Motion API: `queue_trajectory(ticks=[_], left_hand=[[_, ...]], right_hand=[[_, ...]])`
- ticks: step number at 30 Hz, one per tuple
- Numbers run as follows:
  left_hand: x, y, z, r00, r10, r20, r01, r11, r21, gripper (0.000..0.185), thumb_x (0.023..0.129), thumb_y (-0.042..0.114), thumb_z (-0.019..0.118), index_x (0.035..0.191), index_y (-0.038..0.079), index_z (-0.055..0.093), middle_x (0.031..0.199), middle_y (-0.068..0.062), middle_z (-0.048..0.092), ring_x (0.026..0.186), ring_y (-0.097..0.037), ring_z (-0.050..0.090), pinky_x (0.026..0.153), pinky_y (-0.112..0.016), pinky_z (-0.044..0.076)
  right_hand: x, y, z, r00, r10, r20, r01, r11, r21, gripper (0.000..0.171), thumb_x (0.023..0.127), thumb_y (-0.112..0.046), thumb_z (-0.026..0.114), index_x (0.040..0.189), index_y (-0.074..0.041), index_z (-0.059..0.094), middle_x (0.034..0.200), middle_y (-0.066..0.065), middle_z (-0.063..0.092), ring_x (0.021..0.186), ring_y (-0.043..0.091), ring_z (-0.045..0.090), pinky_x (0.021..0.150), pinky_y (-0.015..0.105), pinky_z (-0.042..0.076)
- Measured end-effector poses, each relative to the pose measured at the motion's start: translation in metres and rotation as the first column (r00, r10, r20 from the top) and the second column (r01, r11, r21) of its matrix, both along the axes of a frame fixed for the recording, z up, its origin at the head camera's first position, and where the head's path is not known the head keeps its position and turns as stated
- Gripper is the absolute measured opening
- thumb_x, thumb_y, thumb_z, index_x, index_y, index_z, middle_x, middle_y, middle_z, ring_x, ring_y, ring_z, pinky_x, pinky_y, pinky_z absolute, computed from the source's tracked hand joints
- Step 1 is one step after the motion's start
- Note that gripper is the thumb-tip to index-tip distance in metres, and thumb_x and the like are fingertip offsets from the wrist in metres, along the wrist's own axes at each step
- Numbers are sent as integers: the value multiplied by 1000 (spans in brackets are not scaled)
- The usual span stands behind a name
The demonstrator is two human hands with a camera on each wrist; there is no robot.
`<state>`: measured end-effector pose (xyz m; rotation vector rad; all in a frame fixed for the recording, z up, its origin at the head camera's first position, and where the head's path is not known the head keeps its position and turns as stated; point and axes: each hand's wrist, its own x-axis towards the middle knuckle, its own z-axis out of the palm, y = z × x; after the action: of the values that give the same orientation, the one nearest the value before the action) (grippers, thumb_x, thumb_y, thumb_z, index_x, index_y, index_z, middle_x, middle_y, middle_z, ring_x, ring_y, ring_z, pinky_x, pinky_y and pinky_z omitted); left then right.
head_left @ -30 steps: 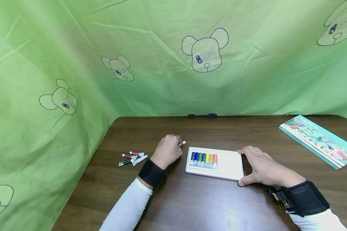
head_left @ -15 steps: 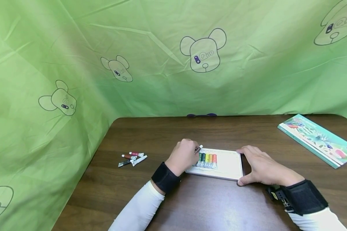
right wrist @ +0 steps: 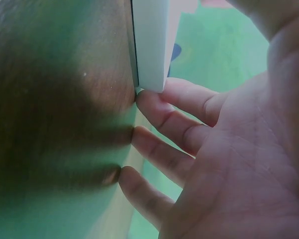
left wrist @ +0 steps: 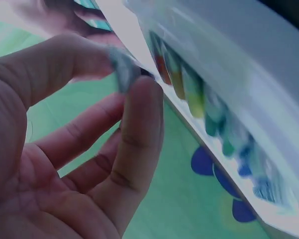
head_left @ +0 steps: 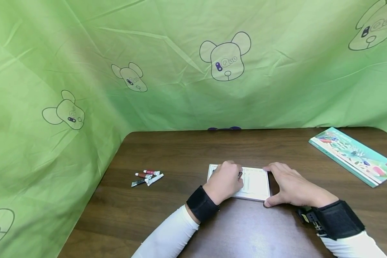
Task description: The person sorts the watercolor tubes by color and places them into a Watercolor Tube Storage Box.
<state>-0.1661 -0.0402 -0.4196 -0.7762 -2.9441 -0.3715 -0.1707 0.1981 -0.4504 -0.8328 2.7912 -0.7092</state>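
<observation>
Here the left hand (head_left: 225,181) pinches what seems a small paint tube (left wrist: 123,74) over the flat white plastic tray (head_left: 256,182); the relaxed right hand (head_left: 290,186) touches its edge; four loose paint tubes (head_left: 147,177) lie apart

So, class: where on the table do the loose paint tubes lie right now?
In the head view, the loose paint tubes lie in a small cluster left of the white tray, apart from the left hand.

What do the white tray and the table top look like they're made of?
The white tray looks like moulded plastic, matte: smooth uniform white with thin raised walls. The table top looks like dark wood or wood-look laminate, with visible grain and a soft sheen; I can't tell which.
</observation>
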Motion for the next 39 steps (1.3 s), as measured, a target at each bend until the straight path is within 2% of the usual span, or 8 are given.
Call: queue_trajectory(ticks=[3,6,11,17,24,32,36,39], left_hand=[[2,10,-2,999,41,32,-40,998,-46,5,88,10,76,84,13,77,82,2,65,73,-6,61,60,-18,47],[5,17,-5,995,87,44,-83,993,-82,10,90,14,76,98,15,81,97,-1,71,83,-12,70,68,-23,56],[7,21,-7,994,108,22,-103,983,-149,11,94,24,76,97,16,82,99,0,71,85,-12,70,71,-27,59],[6,17,-3,997,78,23,-71,971,-227,18,95,37,76,103,23,83,107,4,72,90,-12,65,71,-27,58],[2,14,-4,999,18,26,-12,977,-215,18,93,38,79,100,22,83,106,3,72,89,-14,63,70,-26,56],[2,11,-9,998,-17,-59,1,965,-260,16,90,40,81,95,25,82,100,4,73,86,-14,63,74,-25,52],[2,11,-9,997,-22,-67,1,955,-295,17,92,42,79,98,27,82,102,4,72,87,-14,63,72,-27,51],[2,12,-8,998,-18,-54,-1,944,-330,20,94,45,77,104,28,82,106,5,71,92,-15,64,79,-30,54]], right_hand=[[1,0,0,1000,2,-4,-2,1000,3,104,61,-54,97,136,3,55,134,23,59,126,45,55,98,67,45],[1,-1,0,1000,2,-7,-2,1000,4,104,60,-54,98,135,3,55,134,23,59,126,45,56,98,66,46],[0,-1,0,1000,4,-13,-4,1000,-1,104,60,-54,98,135,3,55,133,22,60,125,44,55,98,66,46],[0,-1,1,1000,1,-9,-1,1000,2,104,60,-55,98,135,3,55,133,22,60,126,44,55,98,67,46],[1,1,1,1000,-1,-1,1,1000,10,104,61,-55,98,136,3,55,134,22,59,125,45,55,98,66,46],[1,0,1,1000,-3,5,3,1000,4,104,61,-55,97,136,2,55,134,21,60,125,44,55,97,66,46],[1,0,1,1000,-2,-2,2,1000,2,105,61,-56,97,137,3,55,135,22,59,126,45,55,98,66,46],[0,0,1,1000,0,-2,0,1000,6,105,61,-56,97,137,3,55,135,23,59,127,45,54,99,66,45]])
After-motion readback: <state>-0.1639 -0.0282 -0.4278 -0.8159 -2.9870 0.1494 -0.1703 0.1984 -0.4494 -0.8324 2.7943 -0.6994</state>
